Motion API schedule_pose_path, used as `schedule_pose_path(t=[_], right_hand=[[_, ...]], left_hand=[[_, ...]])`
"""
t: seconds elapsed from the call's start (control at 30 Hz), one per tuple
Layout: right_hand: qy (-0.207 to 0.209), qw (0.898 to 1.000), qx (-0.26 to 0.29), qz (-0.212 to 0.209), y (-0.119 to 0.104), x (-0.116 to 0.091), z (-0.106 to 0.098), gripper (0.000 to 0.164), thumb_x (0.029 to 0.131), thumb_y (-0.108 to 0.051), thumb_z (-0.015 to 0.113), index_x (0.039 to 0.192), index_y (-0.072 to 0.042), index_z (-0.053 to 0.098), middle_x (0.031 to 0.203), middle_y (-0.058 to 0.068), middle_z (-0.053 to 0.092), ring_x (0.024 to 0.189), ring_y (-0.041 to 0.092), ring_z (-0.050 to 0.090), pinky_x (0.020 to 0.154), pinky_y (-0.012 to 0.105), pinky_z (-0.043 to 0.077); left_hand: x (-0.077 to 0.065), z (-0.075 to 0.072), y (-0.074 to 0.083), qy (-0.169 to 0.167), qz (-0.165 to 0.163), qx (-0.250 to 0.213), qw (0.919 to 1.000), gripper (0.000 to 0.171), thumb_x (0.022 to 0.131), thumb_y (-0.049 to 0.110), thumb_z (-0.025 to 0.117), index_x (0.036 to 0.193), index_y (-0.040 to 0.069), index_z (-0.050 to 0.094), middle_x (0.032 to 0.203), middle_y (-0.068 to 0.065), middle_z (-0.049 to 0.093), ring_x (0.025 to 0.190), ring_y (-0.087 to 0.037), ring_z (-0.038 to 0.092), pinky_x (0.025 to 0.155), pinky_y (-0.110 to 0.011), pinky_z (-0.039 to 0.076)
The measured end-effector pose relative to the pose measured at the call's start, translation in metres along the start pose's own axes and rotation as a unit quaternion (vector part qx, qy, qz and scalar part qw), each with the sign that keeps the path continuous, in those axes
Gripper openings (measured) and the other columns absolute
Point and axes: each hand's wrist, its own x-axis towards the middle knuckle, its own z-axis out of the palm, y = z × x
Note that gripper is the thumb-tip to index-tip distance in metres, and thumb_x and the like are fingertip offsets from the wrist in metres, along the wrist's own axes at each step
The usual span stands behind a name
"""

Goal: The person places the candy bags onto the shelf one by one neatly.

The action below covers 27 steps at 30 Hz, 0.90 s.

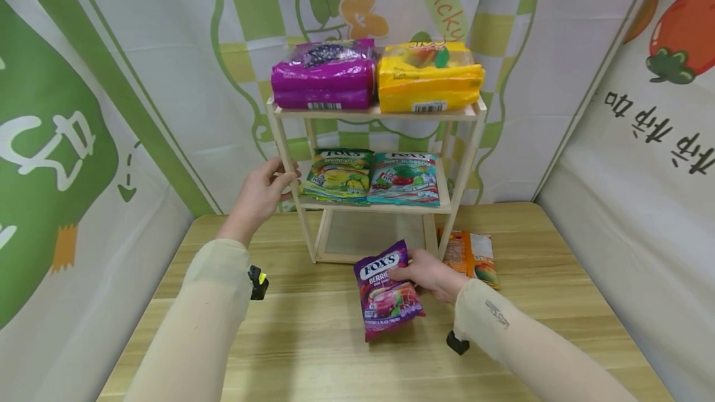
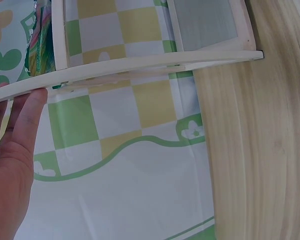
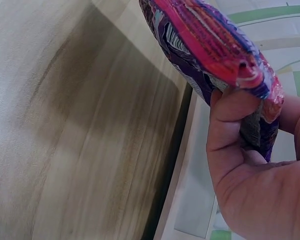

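A purple bag of Fox's berries candy (image 1: 389, 293) hangs tilted in front of the wooden shelf rack (image 1: 375, 208), above the table. My right hand (image 1: 436, 275) grips its right edge, thumb on the printed front. In the right wrist view, the curled fingers of that hand (image 3: 240, 145) are behind the candy bag (image 3: 210, 45). My left hand (image 1: 262, 194) holds the rack's left front post at middle-shelf height. The left wrist view shows its fingers (image 2: 29, 117) against the post (image 2: 125, 65), some tips hidden behind it.
On the middle shelf lie a green candy bag (image 1: 341, 174) and a teal one (image 1: 404, 178). The top shelf carries purple packs (image 1: 324, 79) and yellow packs (image 1: 429, 82). An orange bag (image 1: 472, 256) lies on the table (image 1: 313, 340) by the rack's right side. Printed curtains surround the table.
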Motion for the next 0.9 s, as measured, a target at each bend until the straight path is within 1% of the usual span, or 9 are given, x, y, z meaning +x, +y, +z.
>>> schedule_pose_path(t=[0.23,0.57,0.7,0.9], right_hand=[[0.018,1.0,0.0,-0.003,-0.002,0.006,0.002,0.052,0.096,-0.023,0.074,0.135,0.004,0.052,0.113,0.015,0.068,0.091,0.026,0.069,0.083,0.041,0.064],[0.036,0.999,0.001,-0.007,0.001,0.012,0.004,0.057,0.097,-0.024,0.073,0.14,0.003,0.049,0.119,0.017,0.067,0.096,0.027,0.068,0.089,0.041,0.062],[0.037,0.999,0.01,-0.006,0.002,0.014,0.005,0.058,0.097,-0.024,0.072,0.142,0.003,0.048,0.119,0.017,0.067,0.095,0.026,0.068,0.087,0.041,0.063],[0.032,0.999,0.031,-0.005,0.004,0.019,0.006,0.057,0.099,-0.024,0.07,0.143,0.002,0.046,0.118,0.018,0.068,0.091,0.025,0.069,0.078,0.038,0.064]], left_hand=[[0.0,0.0,0.0,0.0,-0.001,0.001,1.0,0.031,0.11,0.021,0.048,0.134,0.002,0.054,0.131,-0.02,0.059,0.122,-0.036,0.06,0.101,-0.038,0.058],[0.0,0.0,0.001,0.003,-0.004,0.001,1.0,0.03,0.11,0.02,0.048,0.134,0.003,0.055,0.131,-0.02,0.059,0.122,-0.035,0.06,0.102,-0.039,0.057],[0.0,0.0,0.001,0.003,-0.002,0.008,1.0,0.03,0.11,0.02,0.048,0.134,0.003,0.055,0.131,-0.02,0.059,0.122,-0.036,0.06,0.102,-0.039,0.058],[0.0,0.0,0.001,0.006,0.004,0.01,0.9999,0.03,0.11,0.017,0.048,0.135,0.001,0.054,0.131,-0.021,0.06,0.121,-0.036,0.06,0.1,-0.038,0.059]])
